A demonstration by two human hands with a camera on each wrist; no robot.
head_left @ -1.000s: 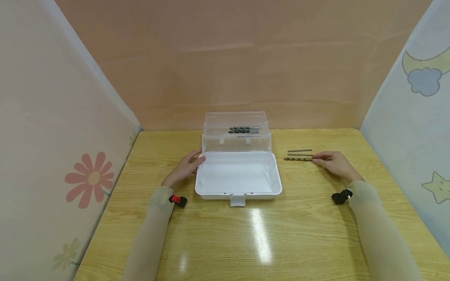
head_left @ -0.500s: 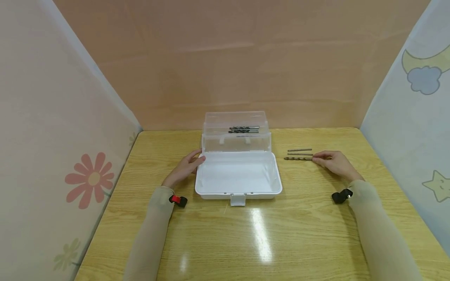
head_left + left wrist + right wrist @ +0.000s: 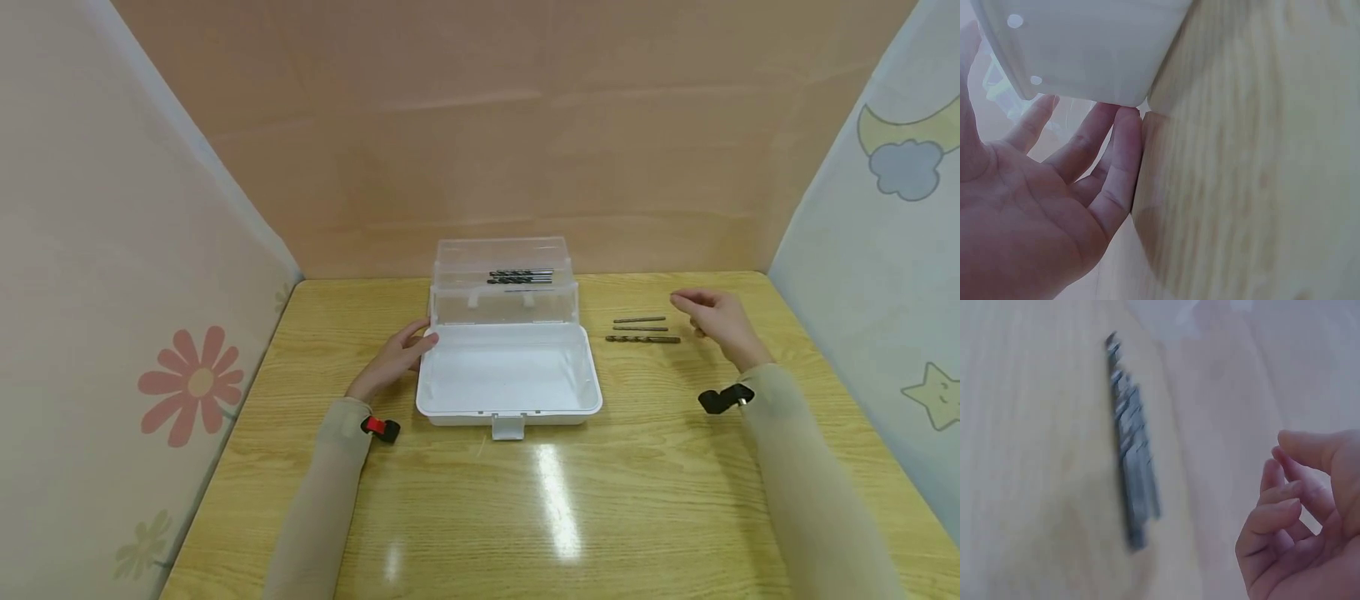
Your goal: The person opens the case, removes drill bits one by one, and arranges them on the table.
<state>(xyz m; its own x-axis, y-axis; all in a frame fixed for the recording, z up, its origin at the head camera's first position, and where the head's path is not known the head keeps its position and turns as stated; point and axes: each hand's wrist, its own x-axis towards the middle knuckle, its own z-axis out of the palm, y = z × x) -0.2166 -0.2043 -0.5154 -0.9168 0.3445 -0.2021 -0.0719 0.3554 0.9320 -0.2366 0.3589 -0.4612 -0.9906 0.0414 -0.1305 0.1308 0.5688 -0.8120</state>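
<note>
The white plastic box (image 3: 510, 371) stands open, its clear lid tipped back. My left hand (image 3: 396, 354) grips the box's back left corner, thumb over the rim; in the left wrist view the fingertips (image 3: 1125, 119) touch its outer wall. On the right lie a thick twist drill bit (image 3: 642, 339) and two thinner drill bits (image 3: 640, 328), side by side. My right hand (image 3: 716, 321) is lifted to the right of them, holding nothing. Its thumb and index fingertips come close together in the right wrist view, with the other fingers loosely curled.
Several dark drill bits (image 3: 521, 277) rest in the clear lid (image 3: 506, 250) behind the box. The box's latch (image 3: 507, 427) hangs at its front. Printed white walls stand left and right of the wooden table (image 3: 480, 517), with an orange backdrop behind.
My right hand has let go of the thick drill bit's shank and moved up and away from it. The bit stays on the table. My left hand has not moved.
</note>
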